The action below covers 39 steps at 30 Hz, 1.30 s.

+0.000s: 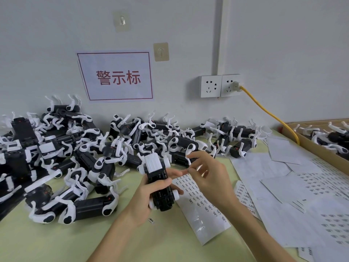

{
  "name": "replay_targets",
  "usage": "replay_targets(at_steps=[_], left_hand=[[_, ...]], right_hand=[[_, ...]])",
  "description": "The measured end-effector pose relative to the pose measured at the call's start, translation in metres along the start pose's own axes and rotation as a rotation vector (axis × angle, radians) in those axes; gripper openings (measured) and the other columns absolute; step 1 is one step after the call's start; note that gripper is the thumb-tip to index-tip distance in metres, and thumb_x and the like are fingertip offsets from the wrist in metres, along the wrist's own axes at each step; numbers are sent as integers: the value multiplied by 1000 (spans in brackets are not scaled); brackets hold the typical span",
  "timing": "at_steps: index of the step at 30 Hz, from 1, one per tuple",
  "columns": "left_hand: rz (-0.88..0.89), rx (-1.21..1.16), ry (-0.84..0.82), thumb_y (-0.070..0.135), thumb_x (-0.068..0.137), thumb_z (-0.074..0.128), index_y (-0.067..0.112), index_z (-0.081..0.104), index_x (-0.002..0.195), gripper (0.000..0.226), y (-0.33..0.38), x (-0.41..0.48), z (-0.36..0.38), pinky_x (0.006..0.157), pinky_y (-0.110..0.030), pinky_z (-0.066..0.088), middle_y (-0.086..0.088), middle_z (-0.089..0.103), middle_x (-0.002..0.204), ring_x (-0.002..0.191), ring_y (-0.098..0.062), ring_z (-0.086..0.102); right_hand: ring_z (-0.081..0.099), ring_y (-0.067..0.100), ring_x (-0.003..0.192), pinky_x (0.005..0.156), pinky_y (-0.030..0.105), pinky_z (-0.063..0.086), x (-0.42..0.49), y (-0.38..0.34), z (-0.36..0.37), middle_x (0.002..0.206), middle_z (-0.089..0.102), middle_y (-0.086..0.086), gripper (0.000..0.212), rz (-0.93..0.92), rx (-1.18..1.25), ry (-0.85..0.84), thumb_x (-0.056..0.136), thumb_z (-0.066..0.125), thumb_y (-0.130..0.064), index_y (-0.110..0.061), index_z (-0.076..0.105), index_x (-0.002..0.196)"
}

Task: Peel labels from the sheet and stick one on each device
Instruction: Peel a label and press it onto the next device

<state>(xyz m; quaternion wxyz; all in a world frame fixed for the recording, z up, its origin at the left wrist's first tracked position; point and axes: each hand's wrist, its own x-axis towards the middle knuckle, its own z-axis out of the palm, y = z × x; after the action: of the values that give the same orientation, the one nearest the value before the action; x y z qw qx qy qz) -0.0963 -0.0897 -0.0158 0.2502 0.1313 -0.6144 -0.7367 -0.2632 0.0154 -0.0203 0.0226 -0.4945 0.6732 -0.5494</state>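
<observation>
Left grip curls round a black-and-white plastic legged device, holding its black underside upward, probably to offer a flat face. Right grip pinches what seems a tiny white label between thumb and forefinger, just beside the device. Underneath, the glossy white label sheet lies on the pale green counter, within easy reach.

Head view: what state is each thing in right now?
Left hand, grips a device, lifted off the table.
Right hand, pinches what looks like a tiny label beside that device.
Label sheet, flat on the table, near end bare.
Left socket, empty.
Right socket, yellow cable plugged in.
Cardboard box, open, holding more devices.
</observation>
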Motion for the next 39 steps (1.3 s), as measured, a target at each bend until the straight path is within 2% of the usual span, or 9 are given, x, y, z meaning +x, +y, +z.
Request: replay_targets(at_steps=[4,7,11,15,17,25,31,35,39], left_hand=[[-34,-64,8,38,74,76,15,76,111,43,-4,1,0,70,-33,55,-22,68,128,96,-33,72],[-11,-155,5,35,76,75,17,77,108,37,-5,3,-2,77,-33,57,-14,66,136,94,-31,73],[21,-227,-25,42,68,89,19,77,107,47,-4,5,-5,94,-41,50,-12,63,141,92,-27,72],[18,-228,-36,43,67,90,17,77,108,50,-4,4,-5,86,-35,56,-13,63,141,92,-27,72],[16,-218,-32,42,67,89,16,77,108,50,-6,4,-5,84,-35,57,-13,63,140,93,-28,72],[5,-143,2,34,79,73,19,76,112,37,-11,7,-8,86,-36,54,-11,64,140,97,-28,72],[-42,-187,45,33,92,57,16,71,128,42,-11,11,-13,106,-44,46,-14,64,140,118,-35,67],[-33,-267,85,35,96,52,8,62,137,50,-11,10,-14,107,-44,39,-25,63,137,130,-41,59],[-28,-285,89,36,99,50,5,59,140,52,-11,10,-14,118,-52,34,-27,61,138,131,-40,58]], right_hand=[[63,2,84,67,9,44,0,-1,1,91,70,-23,31,-9,-29,67,90,73,-15,-37,67,112],[61,-2,94,71,8,44,1,-3,0,102,68,-26,24,58,-21,88,91,73,-27,-38,69,112],[65,0,80,70,11,46,4,-5,-5,88,74,-17,12,183,186,39,95,69,-23,-31,76,90],[59,9,69,63,24,46,3,-8,-5,82,74,5,14,245,314,-67,93,72,-27,-30,78,81],[60,7,68,62,22,48,3,-9,-5,83,74,5,12,237,330,-82,92,73,-26,-30,78,82],[62,6,66,62,18,49,3,-8,-4,79,73,4,13,236,320,-82,92,73,-20,-22,74,79],[59,14,66,60,24,46,-2,-12,1,77,68,9,13,179,286,-50,94,69,-17,-19,71,81],[57,15,64,62,40,49,-5,-15,5,71,68,3,14,145,284,-33,94,68,-18,-22,69,81],[55,13,63,61,37,47,-8,-16,6,71,71,-13,12,114,311,-96,95,64,-16,-17,66,84]])
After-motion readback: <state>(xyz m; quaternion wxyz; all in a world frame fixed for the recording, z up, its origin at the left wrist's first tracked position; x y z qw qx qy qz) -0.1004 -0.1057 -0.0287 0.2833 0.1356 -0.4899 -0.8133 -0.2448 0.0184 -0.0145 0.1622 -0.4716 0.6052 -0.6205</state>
